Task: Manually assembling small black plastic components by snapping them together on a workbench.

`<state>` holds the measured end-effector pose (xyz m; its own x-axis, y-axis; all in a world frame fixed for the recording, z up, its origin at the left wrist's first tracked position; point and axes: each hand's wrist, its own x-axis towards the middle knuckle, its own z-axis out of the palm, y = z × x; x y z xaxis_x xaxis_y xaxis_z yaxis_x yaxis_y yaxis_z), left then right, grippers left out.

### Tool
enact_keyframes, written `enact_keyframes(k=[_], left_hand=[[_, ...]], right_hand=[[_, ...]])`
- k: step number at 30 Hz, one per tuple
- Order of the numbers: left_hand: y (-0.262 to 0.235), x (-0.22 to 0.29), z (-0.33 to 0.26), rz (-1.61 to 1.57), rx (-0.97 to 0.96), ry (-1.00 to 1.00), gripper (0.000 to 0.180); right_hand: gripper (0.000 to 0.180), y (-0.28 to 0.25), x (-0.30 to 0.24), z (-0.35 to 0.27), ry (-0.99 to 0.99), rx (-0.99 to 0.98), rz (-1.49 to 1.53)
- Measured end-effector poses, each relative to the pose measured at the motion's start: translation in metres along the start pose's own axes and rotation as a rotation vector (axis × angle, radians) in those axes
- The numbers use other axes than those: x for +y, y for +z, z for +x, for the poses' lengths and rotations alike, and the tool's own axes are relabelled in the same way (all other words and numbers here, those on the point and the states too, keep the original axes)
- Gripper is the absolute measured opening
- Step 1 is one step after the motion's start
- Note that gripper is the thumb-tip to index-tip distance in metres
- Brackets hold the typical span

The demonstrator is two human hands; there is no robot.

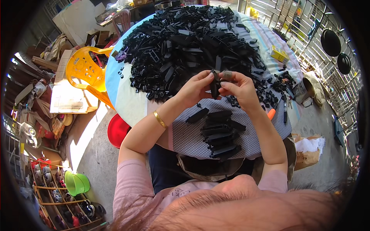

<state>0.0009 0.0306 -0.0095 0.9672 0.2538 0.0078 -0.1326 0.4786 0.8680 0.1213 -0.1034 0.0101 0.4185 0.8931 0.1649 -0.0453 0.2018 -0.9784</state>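
Note:
Above the near half of the round table, my left hand and my right hand meet around one black plastic piece, long and narrow and held upright. The left fingers wrap its side, while the right thumb and fingers pinch near its upper end. Something small and greyish shows at my right fingertips; its kind is unclear. Below my hands lies a small stack of similar black pieces on the dotted cloth. Beyond them a large heap of loose black plastic parts covers most of the tabletop.
Right of my hands lie small black bits, an orange-handled tool, a black pen-like tool, a metal mug and a yellow box. A yellow chair and a red stool stand left of the table.

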Motion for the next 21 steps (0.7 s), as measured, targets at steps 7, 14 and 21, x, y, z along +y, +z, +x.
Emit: enact_keyframes(k=[7,14,21], left_hand=[[0.000,-0.001,-0.001,0.032,0.037,0.012,0.029],[0.004,-0.003,-0.001,0.133,0.121,0.077,0.029],[0.003,-0.008,-0.001,0.267,0.186,0.125,0.025]], right_hand=[[0.019,0.009,0.007,-0.002,-0.286,0.100,-0.277],[0.014,0.008,0.008,-0.003,-0.413,0.150,-0.541],[0.012,0.015,0.009,-0.006,-0.544,0.103,-0.752]])
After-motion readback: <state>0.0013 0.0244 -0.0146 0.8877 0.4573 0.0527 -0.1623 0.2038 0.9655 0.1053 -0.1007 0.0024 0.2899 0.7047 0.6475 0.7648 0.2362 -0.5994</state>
